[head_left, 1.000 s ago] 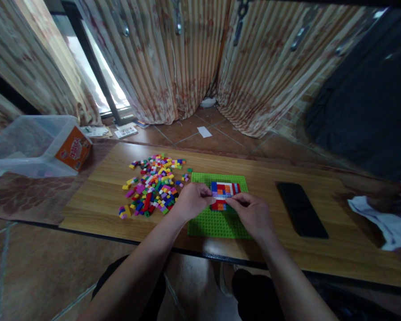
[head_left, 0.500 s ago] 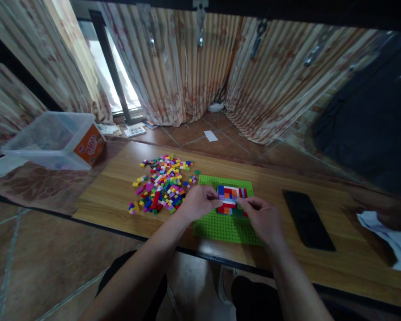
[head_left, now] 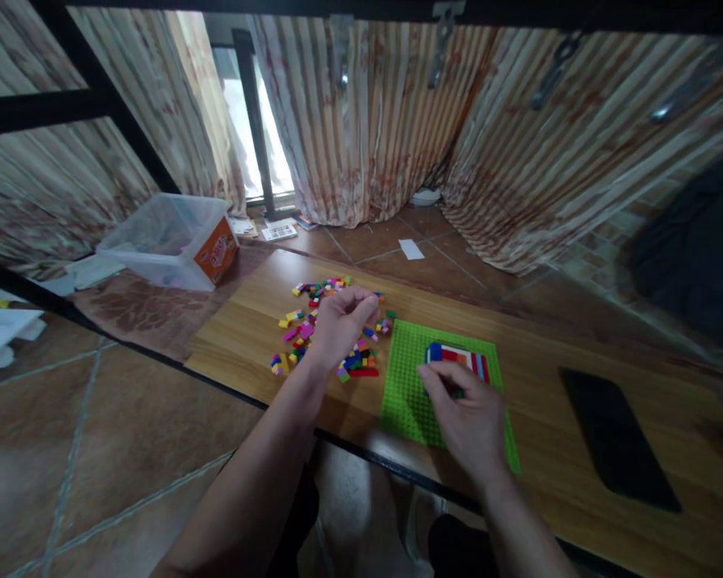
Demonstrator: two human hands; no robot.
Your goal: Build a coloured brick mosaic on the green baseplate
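The left hand [head_left: 337, 325], fingers curled, is now moved off the brick panel [head_left: 458, 363] onto the loose brick pile [head_left: 331, 337] beneath it, a fresh piece apparently being sought, while the right hand [head_left: 467, 417] rests fingers-together on the panel.

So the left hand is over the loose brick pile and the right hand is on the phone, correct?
Not quite. The head view shows the right hand on the green baseplate by the brick build, apart from the phone. The left hand is over the brick pile.
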